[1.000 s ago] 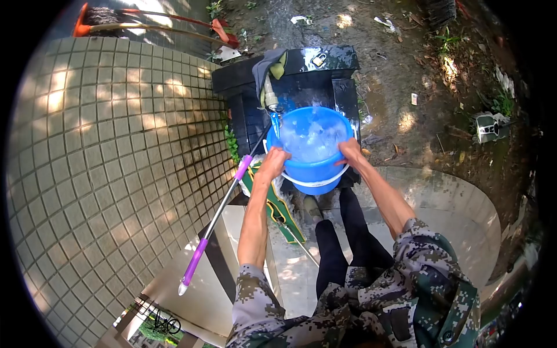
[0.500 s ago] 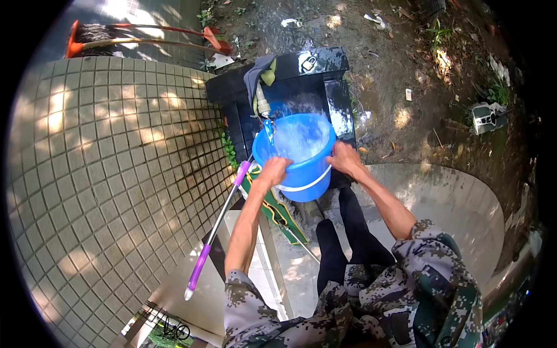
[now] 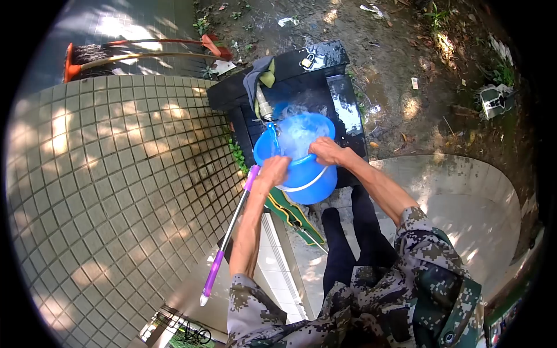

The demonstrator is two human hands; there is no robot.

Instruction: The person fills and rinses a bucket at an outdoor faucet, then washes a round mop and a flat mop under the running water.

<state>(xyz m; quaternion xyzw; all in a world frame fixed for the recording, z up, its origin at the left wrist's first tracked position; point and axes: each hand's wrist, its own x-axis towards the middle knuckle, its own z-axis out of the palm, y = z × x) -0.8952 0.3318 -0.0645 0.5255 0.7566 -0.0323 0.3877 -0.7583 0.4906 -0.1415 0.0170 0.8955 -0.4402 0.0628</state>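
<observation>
A blue bucket (image 3: 316, 190) with a white carry handle (image 3: 303, 187) sits in front of me at the black sink (image 3: 347, 113). Foamy, moving water (image 3: 299, 132) fills much of its inside and splashes at the far rim. My left hand (image 3: 274, 172) is closed on the near rim at the left. My right hand (image 3: 328, 152) grips the rim further right, fingers curled over the edge. A blue-handled tap (image 3: 271, 132) reaches over the bucket's left side, and a grey cloth (image 3: 253, 81) hangs above it.
A padlock (image 3: 307, 60) lies on the sink's back ledge. Left of me, a purple-and-silver pole (image 3: 231, 232) leans by the tiled wall (image 3: 127, 174). A green mop-like cloth head (image 3: 290, 211) is beside my legs. A broom (image 3: 72, 64) lies at the upper left.
My right hand has shifted left and inward along the bucket's rim. My left hand keeps its hold. The water inside has changed shape, with more splash at the far side.
</observation>
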